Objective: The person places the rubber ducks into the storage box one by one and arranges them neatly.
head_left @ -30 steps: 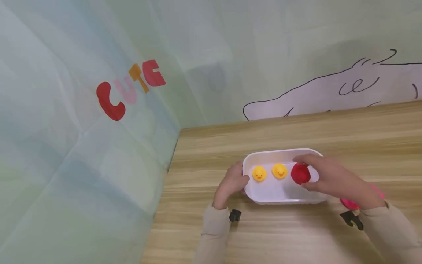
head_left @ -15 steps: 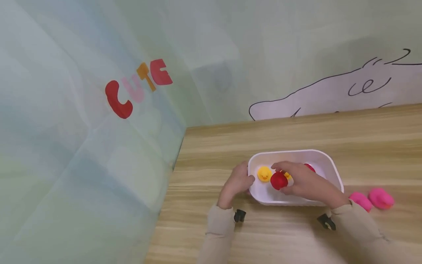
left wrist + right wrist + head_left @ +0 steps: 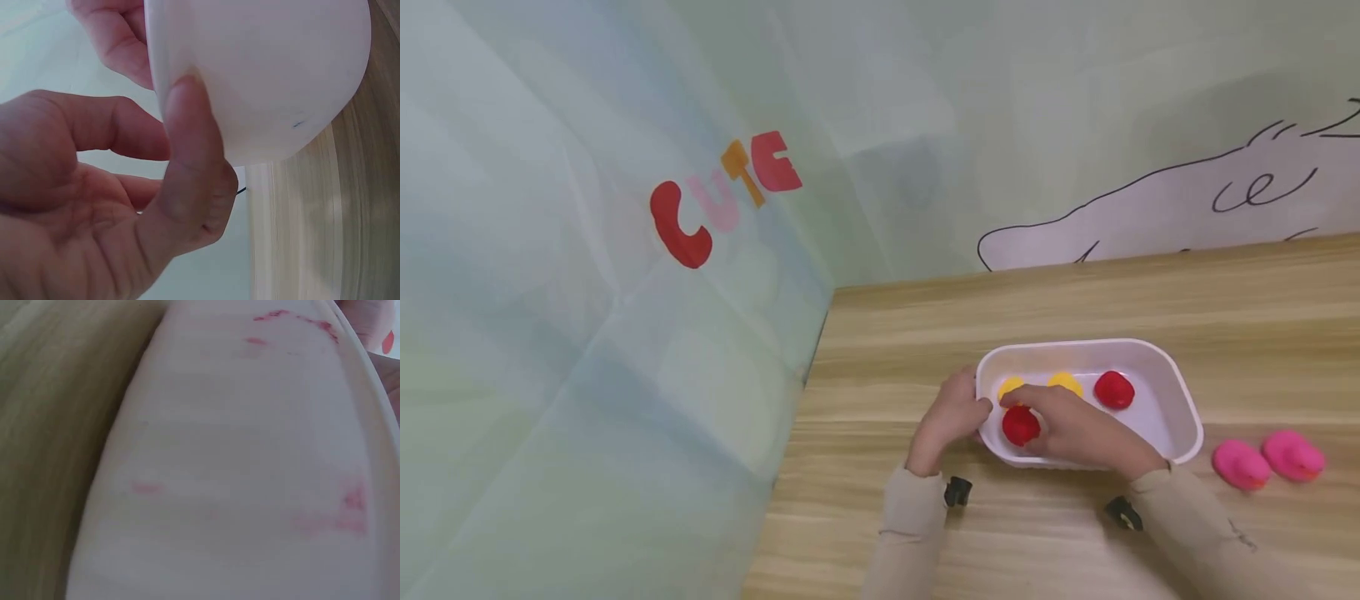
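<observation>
A white plastic bin stands on the wooden table. My left hand grips its left end, thumb over the rim, as the left wrist view also shows on the bin's wall. Inside the bin's front left, my right hand holds a red toy duck between thumb and fingers. Behind that hand lie two yellow toy ducks, the left one and the middle one, both partly hidden. Another red toy duck sits farther right in the bin. The right wrist view mostly shows the bin's outer side.
Two pink toy ducks rest side by side on the table, right of the bin. A pale fabric wall with coloured letters borders the table's left, and another with a drawn figure rises behind.
My right hand has carried its red duck leftward and toward the front of the bin, leaving the other red duck visible. The left hand keeps its hold; the head view has shifted slightly.
</observation>
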`<state>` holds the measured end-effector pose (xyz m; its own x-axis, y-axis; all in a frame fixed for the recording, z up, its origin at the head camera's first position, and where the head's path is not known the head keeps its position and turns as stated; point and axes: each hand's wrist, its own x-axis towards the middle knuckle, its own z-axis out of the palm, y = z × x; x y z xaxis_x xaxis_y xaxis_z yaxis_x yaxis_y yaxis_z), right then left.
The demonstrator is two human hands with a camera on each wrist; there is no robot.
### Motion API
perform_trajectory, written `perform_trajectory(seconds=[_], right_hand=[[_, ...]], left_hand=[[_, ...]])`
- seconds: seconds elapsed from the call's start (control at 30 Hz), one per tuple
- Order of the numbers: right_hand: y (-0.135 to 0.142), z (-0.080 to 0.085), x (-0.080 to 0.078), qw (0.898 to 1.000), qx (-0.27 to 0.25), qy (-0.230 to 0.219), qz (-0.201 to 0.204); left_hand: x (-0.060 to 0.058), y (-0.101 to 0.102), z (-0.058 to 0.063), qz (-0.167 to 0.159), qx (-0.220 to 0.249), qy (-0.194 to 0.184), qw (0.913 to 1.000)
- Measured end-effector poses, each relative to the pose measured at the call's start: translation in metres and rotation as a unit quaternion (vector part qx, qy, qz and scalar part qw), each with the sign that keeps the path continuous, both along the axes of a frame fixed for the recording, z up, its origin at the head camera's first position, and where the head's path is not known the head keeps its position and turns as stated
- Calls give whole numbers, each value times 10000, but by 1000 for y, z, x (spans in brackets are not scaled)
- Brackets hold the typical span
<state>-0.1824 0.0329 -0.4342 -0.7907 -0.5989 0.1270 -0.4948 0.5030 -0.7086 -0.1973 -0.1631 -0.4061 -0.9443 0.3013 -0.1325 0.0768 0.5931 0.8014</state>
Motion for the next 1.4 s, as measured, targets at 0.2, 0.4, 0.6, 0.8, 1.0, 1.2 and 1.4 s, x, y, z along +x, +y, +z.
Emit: perform_trajectory(seconds=[0.2,0.4,0.6,0.8,1.0,1.2,1.4], right_hand=[[1,-4,-1,9997,207,-61,129],[2,-10,0,9993,296,-37,232],[3,-11,1,9990,399,174,137],[4,-7,3,9979,611,226,22],[7,0,6,9968,727,336,-48],[17,18,13,9967,733,141,-314],[35,29,18,9957,650,567,-350]], left_hand=[[-1,4,0,2,-110,89,9999],[2,7,-1,23,-48,-55,10000],[3,10,-2,-18,9,-14,10000],[3,12,-2,-56,82,-8,10000],[2,10,-5,12,38,-45,10000],[0,6,-4,47,20,-70,10000],[0,2,-2,93,-105,-105,9998]])
